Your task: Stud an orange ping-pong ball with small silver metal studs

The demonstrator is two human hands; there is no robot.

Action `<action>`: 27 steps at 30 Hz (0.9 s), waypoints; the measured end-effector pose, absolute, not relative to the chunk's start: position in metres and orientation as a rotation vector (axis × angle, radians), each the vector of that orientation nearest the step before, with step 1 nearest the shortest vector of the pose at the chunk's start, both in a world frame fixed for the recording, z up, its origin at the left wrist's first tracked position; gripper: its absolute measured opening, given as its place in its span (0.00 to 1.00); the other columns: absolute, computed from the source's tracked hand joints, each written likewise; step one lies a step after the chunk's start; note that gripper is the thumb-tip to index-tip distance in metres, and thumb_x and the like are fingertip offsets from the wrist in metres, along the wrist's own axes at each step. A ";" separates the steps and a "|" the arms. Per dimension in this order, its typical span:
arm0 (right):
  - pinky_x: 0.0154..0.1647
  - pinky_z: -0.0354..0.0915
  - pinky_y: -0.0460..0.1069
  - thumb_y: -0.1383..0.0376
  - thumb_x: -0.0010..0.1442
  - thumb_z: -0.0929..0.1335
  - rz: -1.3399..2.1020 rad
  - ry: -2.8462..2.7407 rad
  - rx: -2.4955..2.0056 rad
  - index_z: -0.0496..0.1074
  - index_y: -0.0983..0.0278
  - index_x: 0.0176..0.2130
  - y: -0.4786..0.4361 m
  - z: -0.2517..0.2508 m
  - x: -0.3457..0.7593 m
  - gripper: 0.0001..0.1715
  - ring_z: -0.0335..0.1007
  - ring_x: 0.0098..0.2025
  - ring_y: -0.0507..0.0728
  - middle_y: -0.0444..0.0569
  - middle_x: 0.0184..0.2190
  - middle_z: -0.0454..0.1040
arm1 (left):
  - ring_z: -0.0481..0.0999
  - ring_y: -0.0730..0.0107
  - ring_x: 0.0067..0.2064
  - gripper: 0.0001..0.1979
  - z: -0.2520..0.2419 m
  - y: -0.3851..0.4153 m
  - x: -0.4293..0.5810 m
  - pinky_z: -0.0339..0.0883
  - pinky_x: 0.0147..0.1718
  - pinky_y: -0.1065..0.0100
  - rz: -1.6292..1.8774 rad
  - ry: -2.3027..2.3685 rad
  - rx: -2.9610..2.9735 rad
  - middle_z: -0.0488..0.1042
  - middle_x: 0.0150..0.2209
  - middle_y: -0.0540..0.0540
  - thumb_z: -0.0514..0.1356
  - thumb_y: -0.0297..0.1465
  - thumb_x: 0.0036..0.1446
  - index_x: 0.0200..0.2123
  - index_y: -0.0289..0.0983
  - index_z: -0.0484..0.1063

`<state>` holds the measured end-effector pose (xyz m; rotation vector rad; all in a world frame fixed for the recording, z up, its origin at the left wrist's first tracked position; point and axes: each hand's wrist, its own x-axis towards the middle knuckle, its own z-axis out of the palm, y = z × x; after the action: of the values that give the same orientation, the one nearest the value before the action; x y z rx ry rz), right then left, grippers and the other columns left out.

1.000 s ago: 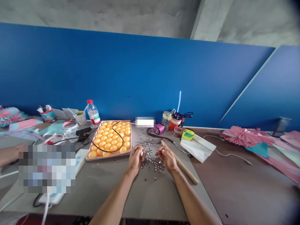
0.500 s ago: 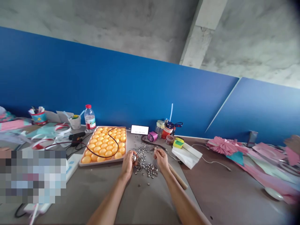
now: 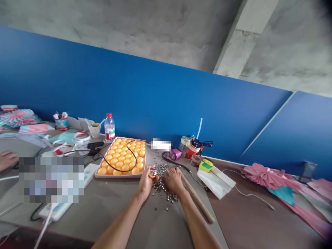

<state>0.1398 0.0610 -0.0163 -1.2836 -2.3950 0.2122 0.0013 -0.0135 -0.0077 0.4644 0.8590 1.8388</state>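
Note:
My left hand [image 3: 145, 182] is closed, its fingertips pinching a small round yellowish piece [image 3: 151, 174] with something silver in it. Beside it, my right hand [image 3: 173, 180] rests fingers curled over a heap of small silver bells [image 3: 161, 184] spread on the grey table [image 3: 121, 211]. What the right fingers hold cannot be made out. Just left of my hands stands a tray [image 3: 121, 176] filled with several orange half-balls [image 3: 123, 160], with a dark cord looped across it.
A wooden stick [image 3: 197, 201] lies right of my right arm. Behind are a water bottle [image 3: 109, 127], jars and cups [image 3: 191, 150], a white folded bag [image 3: 215, 178] and pink paper fans [image 3: 264, 174]. Another person's hand [image 3: 7, 159] shows at the far left near a power strip [image 3: 66, 197].
My right hand dropped from a raised pinch onto the bell heap, closer to the left hand. The view swung a little right and down.

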 end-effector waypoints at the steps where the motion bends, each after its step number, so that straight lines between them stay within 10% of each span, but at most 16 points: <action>1: 0.46 0.56 0.55 0.56 0.55 0.65 0.205 -2.431 -1.285 0.69 0.64 0.48 0.058 -0.015 0.138 0.23 0.62 0.49 0.64 0.57 0.46 0.69 | 0.69 0.75 0.25 0.26 -0.006 -0.014 0.002 0.63 0.23 0.72 1.836 0.843 0.451 0.69 0.28 0.49 0.60 0.47 0.47 0.43 0.34 0.67; 15: 0.39 0.55 0.49 0.66 0.58 0.59 0.334 -2.241 -1.044 0.71 0.64 0.27 0.065 -0.019 0.149 0.14 0.66 0.34 0.55 0.50 0.28 0.72 | 0.69 0.74 0.27 0.25 -0.004 -0.019 0.005 0.66 0.28 0.68 1.824 0.763 0.414 0.66 0.30 0.49 0.62 0.45 0.47 0.42 0.33 0.68; 27: 0.31 0.60 0.47 0.59 0.49 0.67 1.260 -1.628 -0.880 0.73 0.63 0.29 0.040 -0.003 0.133 0.10 0.62 0.27 0.53 0.44 0.22 0.69 | 0.71 0.71 0.29 0.18 -0.011 -0.016 0.008 0.67 0.34 0.66 1.803 0.686 0.413 0.71 0.28 0.50 0.62 0.32 0.44 0.42 0.37 0.72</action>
<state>0.1331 0.0396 -0.0032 -0.8799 -1.6281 1.2601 0.0079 -0.0159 -0.0114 0.4134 0.6858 1.8034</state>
